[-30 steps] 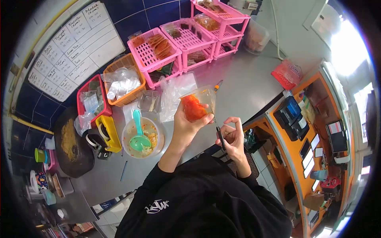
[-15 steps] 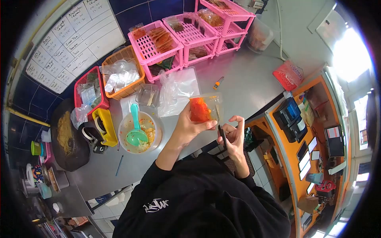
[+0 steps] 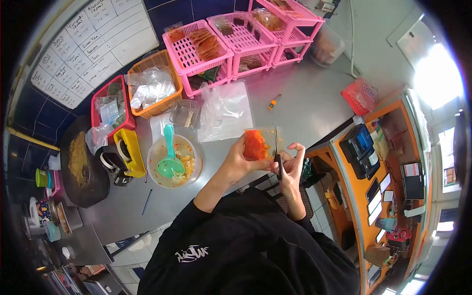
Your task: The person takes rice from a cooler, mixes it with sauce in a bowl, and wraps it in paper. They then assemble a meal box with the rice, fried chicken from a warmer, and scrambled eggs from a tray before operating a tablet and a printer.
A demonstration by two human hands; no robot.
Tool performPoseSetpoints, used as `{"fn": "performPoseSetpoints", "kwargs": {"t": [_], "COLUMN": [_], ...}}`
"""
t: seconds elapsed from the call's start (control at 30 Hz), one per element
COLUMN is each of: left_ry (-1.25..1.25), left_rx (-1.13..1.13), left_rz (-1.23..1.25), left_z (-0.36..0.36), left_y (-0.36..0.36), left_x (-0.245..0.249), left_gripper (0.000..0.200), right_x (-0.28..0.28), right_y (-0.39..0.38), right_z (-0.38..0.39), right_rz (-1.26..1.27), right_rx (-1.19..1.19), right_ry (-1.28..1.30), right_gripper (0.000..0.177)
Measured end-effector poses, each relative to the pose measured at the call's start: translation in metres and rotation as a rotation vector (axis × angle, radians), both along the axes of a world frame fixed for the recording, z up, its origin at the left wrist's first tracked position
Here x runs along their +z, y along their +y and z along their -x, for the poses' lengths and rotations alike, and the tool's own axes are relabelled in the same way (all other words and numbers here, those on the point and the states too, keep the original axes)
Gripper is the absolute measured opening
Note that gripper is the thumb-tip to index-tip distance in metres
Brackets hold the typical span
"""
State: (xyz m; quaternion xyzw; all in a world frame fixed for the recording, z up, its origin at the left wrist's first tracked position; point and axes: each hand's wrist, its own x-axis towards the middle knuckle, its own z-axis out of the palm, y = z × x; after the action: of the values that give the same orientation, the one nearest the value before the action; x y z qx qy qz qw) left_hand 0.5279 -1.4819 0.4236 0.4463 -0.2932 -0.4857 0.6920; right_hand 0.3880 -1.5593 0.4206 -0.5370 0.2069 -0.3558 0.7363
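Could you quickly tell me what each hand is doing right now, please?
Left hand: closed, holding the clear bag of orange food.
Right hand: closed on the scissors, blades at the bag's edge.

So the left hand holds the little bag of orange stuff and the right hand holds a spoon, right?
Not quite. The left hand does hold the little bag of orange stuff, but the right hand holds scissors, not a spoon. The head view shows the thin blades standing up along the bag's edge.
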Motion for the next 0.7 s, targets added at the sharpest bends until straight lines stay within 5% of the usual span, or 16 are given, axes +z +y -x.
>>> {"fn": "performPoseSetpoints", "kwargs": {"t": [0.17,0.3,0.37,0.47,0.57,0.7], "left_ry": [0.173,0.417,0.465,0.437,0.385,0.375], "left_rx": [0.023,0.215,0.332,0.479,0.614,0.877], "left_rz": [-0.059,-0.062,-0.003,0.073,0.092,0.126], "left_z": [-0.009,-0.039,-0.059,-0.083,-0.09,-0.091], "left_y": [0.007,0.025,0.045,0.083,0.116,0.167], "left_x": [-0.002,-0.003,-0.007,-0.014,-0.009,-0.008], "left_gripper": [0.057,0.05,0.049,0.051,0.047,0.036], "right_x": [-0.006,0.003,-0.007,-0.038,-0.144,-0.172], "right_y": [-0.007,-0.034,-0.05,-0.083,-0.121,-0.124], "right_z": [-0.007,0.007,0.01,-0.008,-0.029,-0.083], "right_rz": [0.01,0.127,0.106,0.624,1.065,1.099], "right_rx": [0.076,0.455,0.443,0.305,0.091,0.022], "right_ry": [0.047,0.299,0.425,0.975,1.088,0.946], "right_gripper": [0.058,0.057,0.048,0.03,0.03,0.03]}}
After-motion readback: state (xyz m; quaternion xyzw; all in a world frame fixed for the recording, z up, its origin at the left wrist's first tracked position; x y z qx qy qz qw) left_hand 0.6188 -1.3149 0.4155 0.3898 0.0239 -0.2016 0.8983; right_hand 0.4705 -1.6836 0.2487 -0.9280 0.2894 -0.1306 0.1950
